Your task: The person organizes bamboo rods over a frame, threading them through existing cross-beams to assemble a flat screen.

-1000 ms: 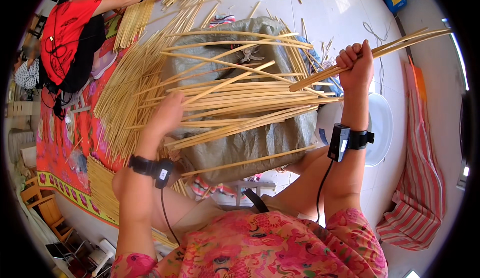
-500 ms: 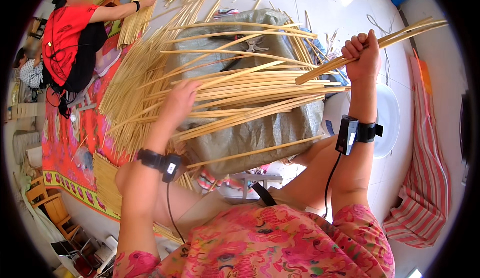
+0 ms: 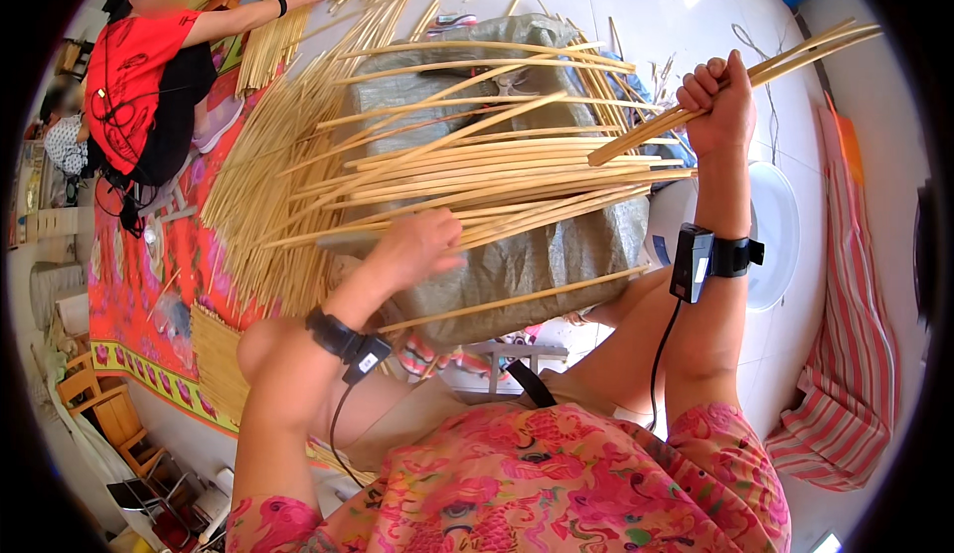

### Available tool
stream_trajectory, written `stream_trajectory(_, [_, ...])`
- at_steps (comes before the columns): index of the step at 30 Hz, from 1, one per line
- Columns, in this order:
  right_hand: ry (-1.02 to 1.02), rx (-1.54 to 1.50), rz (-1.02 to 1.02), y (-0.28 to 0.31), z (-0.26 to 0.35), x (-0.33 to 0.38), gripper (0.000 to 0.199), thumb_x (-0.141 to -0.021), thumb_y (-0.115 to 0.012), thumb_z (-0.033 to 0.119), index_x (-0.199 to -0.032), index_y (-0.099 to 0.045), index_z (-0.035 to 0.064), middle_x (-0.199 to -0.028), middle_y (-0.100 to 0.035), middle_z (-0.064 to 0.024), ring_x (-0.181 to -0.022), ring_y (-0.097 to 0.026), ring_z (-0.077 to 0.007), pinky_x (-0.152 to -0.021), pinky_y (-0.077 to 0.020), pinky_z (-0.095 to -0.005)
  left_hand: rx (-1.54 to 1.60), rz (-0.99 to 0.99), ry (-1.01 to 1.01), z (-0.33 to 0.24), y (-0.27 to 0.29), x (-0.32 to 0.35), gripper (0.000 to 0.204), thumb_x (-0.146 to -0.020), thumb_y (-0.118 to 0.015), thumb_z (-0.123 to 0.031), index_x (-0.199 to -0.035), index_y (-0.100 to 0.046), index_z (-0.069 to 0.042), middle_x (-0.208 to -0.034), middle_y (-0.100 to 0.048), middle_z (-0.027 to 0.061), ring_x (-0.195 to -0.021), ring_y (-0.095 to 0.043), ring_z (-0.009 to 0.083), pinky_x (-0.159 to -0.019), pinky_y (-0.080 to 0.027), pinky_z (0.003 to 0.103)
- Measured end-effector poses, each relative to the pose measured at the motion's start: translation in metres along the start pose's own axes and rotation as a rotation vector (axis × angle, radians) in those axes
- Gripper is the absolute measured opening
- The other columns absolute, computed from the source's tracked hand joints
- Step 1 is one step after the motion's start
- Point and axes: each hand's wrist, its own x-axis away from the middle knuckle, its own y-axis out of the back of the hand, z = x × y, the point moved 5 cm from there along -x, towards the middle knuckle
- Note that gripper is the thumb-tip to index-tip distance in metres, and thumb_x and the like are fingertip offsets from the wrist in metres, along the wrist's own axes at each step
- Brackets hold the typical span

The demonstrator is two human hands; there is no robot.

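My right hand (image 3: 717, 106) is raised at the right, its fingers wrapped round a few pale yellow canes (image 3: 807, 54) that slant up and to the right. Lower and to the left, my left hand (image 3: 415, 247) has curled fingers at the near edge of a loose row of canes (image 3: 517, 183). The row lies crosswise over a grey-green plastic sheet (image 3: 596, 245) draped across a support in front of my knees. A metal hand tool, perhaps pruning shears (image 3: 512, 82), rests on the sheet's far part, partly behind canes.
A large heap of canes (image 3: 268, 195) spreads leftward over a red patterned mat (image 3: 134, 295). At the upper left, a person in red (image 3: 139, 76) reaches toward other canes. A pale round tub (image 3: 773, 240) and striped cloth (image 3: 835, 354) are at the right.
My left hand has moved right and nearer to me, its fingers now curled at the row's near edge. The near canes lie closer together. My right hand still holds its canes.
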Motion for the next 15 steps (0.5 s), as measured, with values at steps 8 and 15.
stream_trajectory(8, [-0.003, -0.016, -0.004, 0.001, -0.001, -0.001, 0.035, -0.093, -0.043, 0.031, -0.066, -0.041, 0.0087, -0.055, -0.029, 0.0014, -0.047, -0.024, -0.0102, -0.043, -0.0215, -0.025, -0.125, -0.007, 0.095, 0.002, -0.01, 0.012, 0.025, -0.07, -0.056, -0.001, -0.093, -0.048, -0.008, -0.093, -0.051, 0.0092, -0.086, -0.055, 0.0317, -0.065, -0.045, 0.042])
stream_trajectory(15, [-0.01, -0.017, -0.008, 0.001, -0.003, -0.003, 0.035, -0.092, -0.044, 0.03, -0.065, -0.042, 0.0082, -0.055, -0.029, 0.0012, -0.046, -0.024, -0.0102, -0.043, -0.0204, -0.0253, -0.115, -0.066, 0.128, 0.002, -0.005, 0.013, 0.031, -0.067, -0.06, 0.001, -0.094, -0.048, -0.008, -0.095, -0.05, 0.0094, -0.086, -0.055, 0.0319, -0.066, -0.045, 0.042])
